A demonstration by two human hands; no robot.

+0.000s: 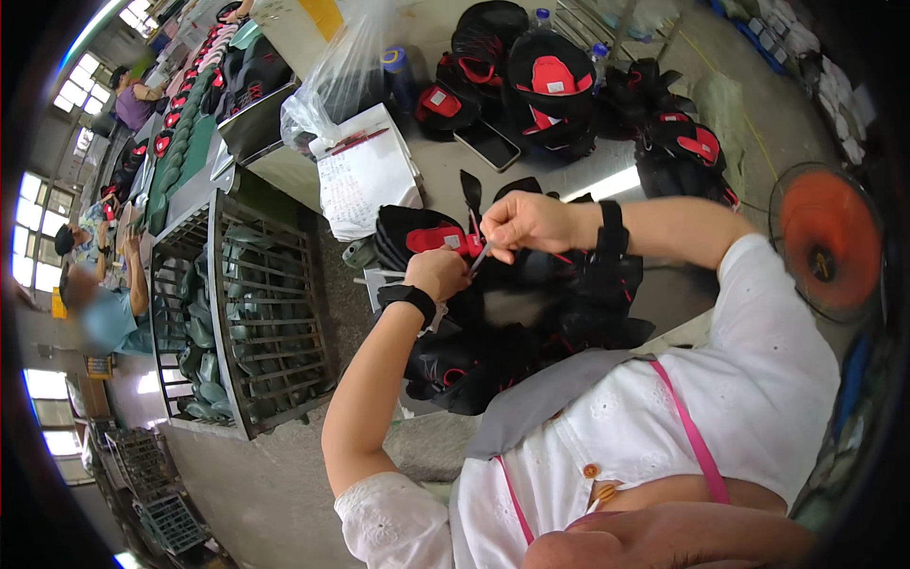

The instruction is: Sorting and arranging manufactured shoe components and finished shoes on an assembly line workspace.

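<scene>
My right hand (529, 226) is closed in a pinch on a thin grey strip (482, 257), which slants down to the fingers of my left hand (440, 274). Closed as well, my left hand is at the edge of a black shoe (393, 228) with a red inner part. Its fingertips are partly hidden, so how they grip the shoe is unclear. A dark, flat-ended piece (470, 190) sticks up just beyond my hands. More black shoes (474, 365) with red trim are heaped between my forearms and my body.
Beyond my hands are a written-on paper pad (365, 180) with a red pen, a phone (487, 144), a blue bottle (398, 76) and stacked black-and-red shoes (553, 90). A metal rack (270, 313) stands left, an orange fan (829, 242) right. Other people work far left.
</scene>
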